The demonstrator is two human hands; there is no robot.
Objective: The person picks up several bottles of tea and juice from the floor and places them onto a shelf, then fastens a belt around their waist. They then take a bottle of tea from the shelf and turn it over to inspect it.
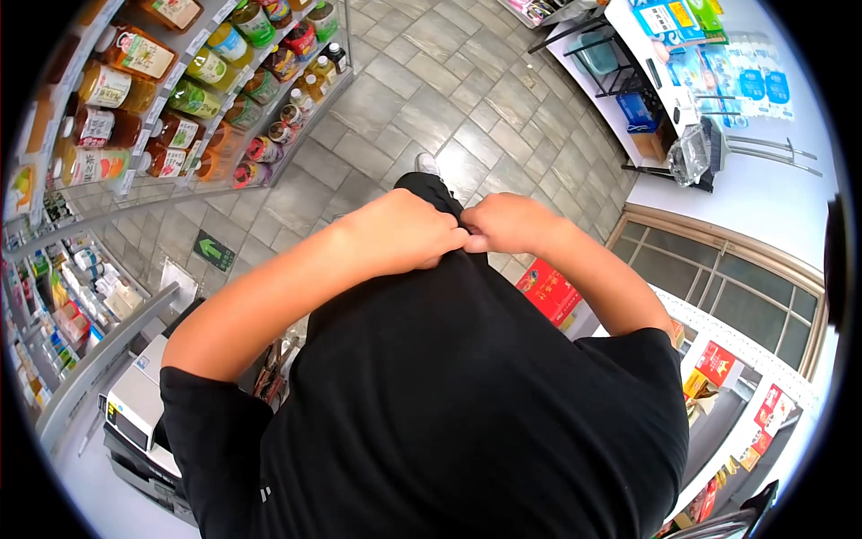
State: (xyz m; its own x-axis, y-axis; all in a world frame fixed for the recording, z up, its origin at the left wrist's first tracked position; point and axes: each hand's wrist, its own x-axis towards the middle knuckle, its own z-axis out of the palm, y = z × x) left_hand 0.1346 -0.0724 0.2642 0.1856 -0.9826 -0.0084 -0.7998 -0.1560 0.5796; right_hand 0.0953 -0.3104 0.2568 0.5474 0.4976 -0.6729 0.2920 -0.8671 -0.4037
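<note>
My left hand (401,232) is closed in front of my waist, its fingers curled into dark fabric. Close beside it, almost touching, my right hand (509,223) pinches the same area. The cloth between them looks like the lower front of my black T-shirt (476,377), though the fingers hide the exact edge. Beyond the hands, black trousers (420,186) and one light-coloured shoe (426,163) show.
Shelves of bottled drinks (139,54) stand at the upper left. A white printer-like machine (139,395) is at lower left. On the right are a white desk (575,54), packs of bottled water (745,81), a framed window (718,269) and a red box (549,292). Grey tiles (395,81) cover the floor.
</note>
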